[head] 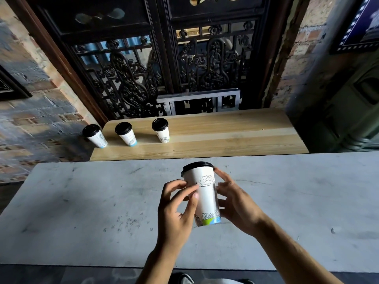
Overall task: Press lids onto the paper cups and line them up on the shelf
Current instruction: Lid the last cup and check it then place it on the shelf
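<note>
A white paper cup (206, 199) with line drawings and a green-blue base carries a black lid (197, 166). It is held above the grey table (82, 212). My left hand (176, 210) grips its left side with thumb and fingers. My right hand (235, 203) wraps its right side, fingertips near the lid rim. On the wooden shelf (225, 136) behind the table stand three lidded cups in a row: one (95, 136) at the far left edge, one (126, 134) beside it, one (161, 130) further right.
A dark carved wooden screen (160, 68) rises behind the shelf, with a metal frame (199, 100) at its foot. Brick walls (30, 124) flank both sides. A dark green cabinet (348, 111) stands at the right. The shelf's right part is bare wood.
</note>
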A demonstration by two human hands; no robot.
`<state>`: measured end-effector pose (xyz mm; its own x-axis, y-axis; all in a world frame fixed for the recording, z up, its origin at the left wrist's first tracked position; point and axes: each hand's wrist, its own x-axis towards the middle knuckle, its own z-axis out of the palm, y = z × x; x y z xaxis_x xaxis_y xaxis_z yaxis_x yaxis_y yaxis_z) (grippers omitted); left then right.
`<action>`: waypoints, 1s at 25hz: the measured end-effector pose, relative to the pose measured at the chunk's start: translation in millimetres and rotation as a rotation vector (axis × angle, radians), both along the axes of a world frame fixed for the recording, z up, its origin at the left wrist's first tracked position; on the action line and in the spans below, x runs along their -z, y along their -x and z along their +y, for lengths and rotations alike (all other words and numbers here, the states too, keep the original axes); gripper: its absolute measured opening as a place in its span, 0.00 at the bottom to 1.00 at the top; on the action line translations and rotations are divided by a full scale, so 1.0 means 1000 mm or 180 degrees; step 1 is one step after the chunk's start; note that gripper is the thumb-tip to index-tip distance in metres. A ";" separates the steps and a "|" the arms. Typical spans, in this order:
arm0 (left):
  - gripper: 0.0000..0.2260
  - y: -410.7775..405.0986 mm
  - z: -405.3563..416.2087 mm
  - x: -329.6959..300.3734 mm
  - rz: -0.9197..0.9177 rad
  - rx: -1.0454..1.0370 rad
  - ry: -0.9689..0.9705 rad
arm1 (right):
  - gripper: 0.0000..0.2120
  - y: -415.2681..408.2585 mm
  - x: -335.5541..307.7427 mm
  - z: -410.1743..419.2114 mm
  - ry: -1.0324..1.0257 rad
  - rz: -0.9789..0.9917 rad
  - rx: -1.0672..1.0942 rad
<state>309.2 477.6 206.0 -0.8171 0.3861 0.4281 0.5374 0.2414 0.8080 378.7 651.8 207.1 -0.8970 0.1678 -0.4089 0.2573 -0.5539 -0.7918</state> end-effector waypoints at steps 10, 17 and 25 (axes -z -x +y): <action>0.14 0.005 -0.002 0.000 0.0304 -0.0155 0.0136 | 0.28 -0.001 0.001 -0.001 -0.0320 0.0107 0.0048; 0.18 0.004 -0.004 -0.002 0.0356 -0.0203 0.0192 | 0.25 -0.003 0.000 -0.002 -0.0284 0.0141 0.0049; 0.07 -0.004 -0.004 -0.003 -0.0414 0.0026 -0.0458 | 0.20 -0.002 0.004 0.001 0.0011 0.0167 0.0281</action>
